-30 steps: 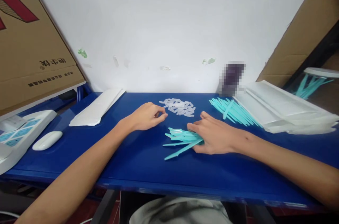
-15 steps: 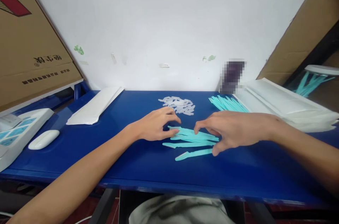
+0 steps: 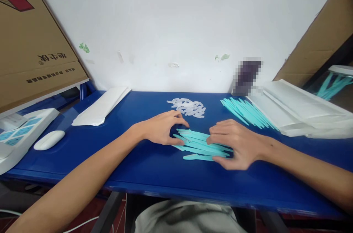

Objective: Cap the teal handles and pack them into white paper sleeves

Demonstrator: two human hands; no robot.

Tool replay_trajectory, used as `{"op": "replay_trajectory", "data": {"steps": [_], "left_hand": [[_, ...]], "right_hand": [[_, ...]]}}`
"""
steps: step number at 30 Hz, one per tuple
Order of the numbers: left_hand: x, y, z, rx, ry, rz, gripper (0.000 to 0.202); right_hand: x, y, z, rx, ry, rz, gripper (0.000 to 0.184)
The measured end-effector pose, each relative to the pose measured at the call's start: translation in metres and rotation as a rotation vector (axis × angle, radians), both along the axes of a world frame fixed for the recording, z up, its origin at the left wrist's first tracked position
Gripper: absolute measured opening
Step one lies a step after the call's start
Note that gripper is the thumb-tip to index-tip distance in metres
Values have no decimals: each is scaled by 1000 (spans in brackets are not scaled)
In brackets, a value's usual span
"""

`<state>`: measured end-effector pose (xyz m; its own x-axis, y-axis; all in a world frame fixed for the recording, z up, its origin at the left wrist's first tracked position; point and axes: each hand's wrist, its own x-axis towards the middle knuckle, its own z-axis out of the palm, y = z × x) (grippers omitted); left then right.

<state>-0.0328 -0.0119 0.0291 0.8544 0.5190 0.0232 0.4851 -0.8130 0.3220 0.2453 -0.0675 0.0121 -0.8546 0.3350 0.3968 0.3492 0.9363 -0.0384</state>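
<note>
Several turquoise eyebrow razors (image 3: 202, 146) lie in a loose, roughly parallel bunch on the blue table, one slightly apart at the near side. At their left ends is my left hand (image 3: 165, 128), its thumb and fingers parted in a C shape and the thumb tip close to the razors. My right hand (image 3: 234, 143) arches over the right ends, fingertips on the far side and thumb by the nearest razor, with a gap between them. Behind the bunch is a heap of small translucent white pieces (image 3: 190, 107), probably blade covers.
More turquoise razors (image 3: 248, 112) lie at the back right beside clear plastic bags (image 3: 309, 115). A white packet (image 3: 100, 108), a white computer mouse (image 3: 49, 140) and a white device with blue panels (image 3: 27, 133) are on the left. Razors stand in a clear tub (image 3: 335, 84).
My right hand has come down over the razors' right ends, its thumb nearer me. The razors lie closer together, the nearest one shifted toward the bunch. My left hand has barely moved.
</note>
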Motion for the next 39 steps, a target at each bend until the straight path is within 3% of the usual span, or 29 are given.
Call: {"op": "replay_trajectory", "data": {"steps": [4,7,13,21,24,27,32,35,39], "left_hand": [[-4,5,1,-3,-30,25,45],[-6,11,-2,-40,-75,48,38],[-13,26,-12,-142,-268,-6,31],[-8,22,-14,145,-481,-15,21],[-5,15,-8,215,-362,45,17],[-5,12,-1,193,-178,115,35],[-12,11,8,-85,-35,224,40],[-15,11,8,-215,6,206,44],[-12,13,2,-227,15,143,53]], "right_hand": [[-1,-7,2,-117,-135,-106,24],[-1,-12,4,-202,-214,-136,33],[-13,-19,-4,-88,-210,-171,38],[-21,-23,-12,-8,-140,-183,37],[-20,-24,-13,-15,-119,-163,36],[-19,-25,-13,-33,-81,-154,35],[-13,-21,-6,-49,-55,-224,33],[-10,-19,0,-115,-109,-260,35],[-10,-18,-1,-245,-117,-273,35]]}}
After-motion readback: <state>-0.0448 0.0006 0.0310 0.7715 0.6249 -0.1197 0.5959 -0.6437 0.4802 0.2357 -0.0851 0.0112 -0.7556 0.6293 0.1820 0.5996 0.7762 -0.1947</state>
